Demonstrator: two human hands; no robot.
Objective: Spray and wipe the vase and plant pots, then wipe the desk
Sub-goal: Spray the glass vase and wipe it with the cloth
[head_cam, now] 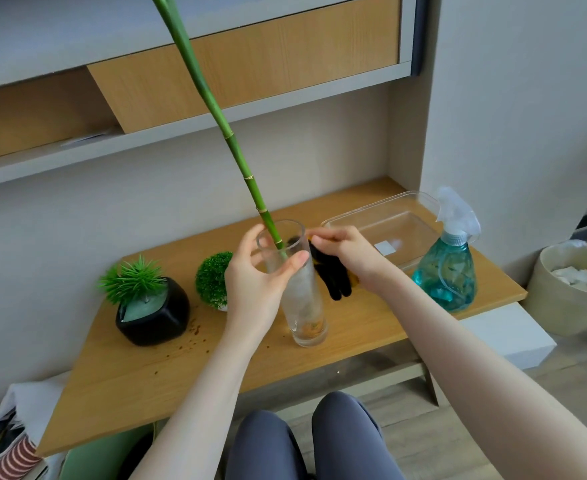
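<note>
L hand (254,289) wraps the glass vase (302,296) near its rim, R hand (347,254) at black cloth (332,277) just behind it
Vase stands on desk (146,382) w/ tall bamboo stalk (216,109) leaning out top-left; R fingers curled at the cloth's top edge, looks like a pinch but can't tell for sure. Risk: stalk top-heavy, vase could tip if L grip loosens; damp glass may slip. Spray bottle (448,271) stands well right. No readable brand/text; white sticker in clear tray (382,223) is blank or too blurred

Tall clear glass vase (304,299) frame centre on wooden desk (119,386), green bamboo stalk (236,150) in it. Black square plant pot (153,318) left; teal plastic spray bottle (449,271) right; clear plastic tray (385,230) behind.
</note>
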